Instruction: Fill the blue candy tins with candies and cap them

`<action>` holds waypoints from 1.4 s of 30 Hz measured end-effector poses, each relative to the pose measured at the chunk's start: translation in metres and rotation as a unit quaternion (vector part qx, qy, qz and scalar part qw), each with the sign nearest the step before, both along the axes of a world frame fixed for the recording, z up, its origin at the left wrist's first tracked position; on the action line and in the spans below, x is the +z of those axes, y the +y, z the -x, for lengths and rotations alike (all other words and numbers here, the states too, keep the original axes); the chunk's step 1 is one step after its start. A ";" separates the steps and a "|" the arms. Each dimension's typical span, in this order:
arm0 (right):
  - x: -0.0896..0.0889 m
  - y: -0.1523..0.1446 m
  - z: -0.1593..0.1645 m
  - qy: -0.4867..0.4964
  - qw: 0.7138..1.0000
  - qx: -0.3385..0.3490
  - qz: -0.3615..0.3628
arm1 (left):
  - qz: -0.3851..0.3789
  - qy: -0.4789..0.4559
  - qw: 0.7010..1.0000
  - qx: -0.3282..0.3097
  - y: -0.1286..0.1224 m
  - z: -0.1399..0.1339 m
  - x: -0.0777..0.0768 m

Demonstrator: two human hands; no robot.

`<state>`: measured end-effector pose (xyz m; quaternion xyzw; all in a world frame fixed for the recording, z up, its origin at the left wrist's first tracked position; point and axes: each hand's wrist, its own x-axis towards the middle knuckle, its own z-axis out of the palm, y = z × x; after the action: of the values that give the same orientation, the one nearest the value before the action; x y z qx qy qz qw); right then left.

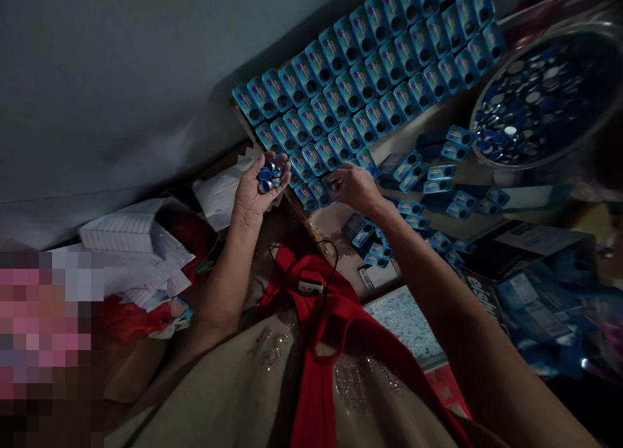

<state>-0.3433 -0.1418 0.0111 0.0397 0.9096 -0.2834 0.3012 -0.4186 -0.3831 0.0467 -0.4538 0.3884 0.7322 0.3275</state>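
Observation:
My left hand (pixel 254 191) is palm up with curled fingers, cupping several small blue-and-silver round caps (pixel 265 175). My right hand (pixel 357 189) is closed in a pinch over the nearest row of blue printed cards (pixel 363 123). A small round cap (pixel 335 185) shows partly at its fingertips; the rest is hidden by the fingers. The cards stand in tight slanted rows on a wooden-edged board, each with a dark round spot at its lower end. Whether the right fingertips touch a card, I cannot tell.
A large round tub (pixel 479 150) full of similar caps stands at the right. Bundles of blue cards (pixel 440 172) lie between it and my right arm. White paper packs (pixel 117 230) are piled at the left, below a grey wall (pixel 121 78). A dark printed box (pixel 506 250) is at the right.

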 end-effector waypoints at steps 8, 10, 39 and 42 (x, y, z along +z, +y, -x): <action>0.006 0.000 -0.028 0.045 0.994 -0.098 -0.017 | -0.015 -0.005 1.000 0.014 -0.003 -0.006 -0.001; 0.009 -0.006 -0.030 0.040 0.991 -0.127 -0.007 | -0.016 -0.005 1.000 0.010 -0.001 -0.009 0.000; 0.048 -0.055 0.011 0.019 0.956 -0.240 0.168 | -0.104 -0.045 0.993 0.015 0.038 -0.034 -0.010; 0.035 -0.056 0.008 -0.003 0.935 -0.275 0.226 | -0.105 -0.055 0.993 0.019 0.050 -0.040 -0.010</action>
<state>-0.3511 -0.1983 0.0457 0.2194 0.7743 -0.5533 0.2150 -0.3784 -0.3333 0.0368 -0.4638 0.2819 0.7491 0.3799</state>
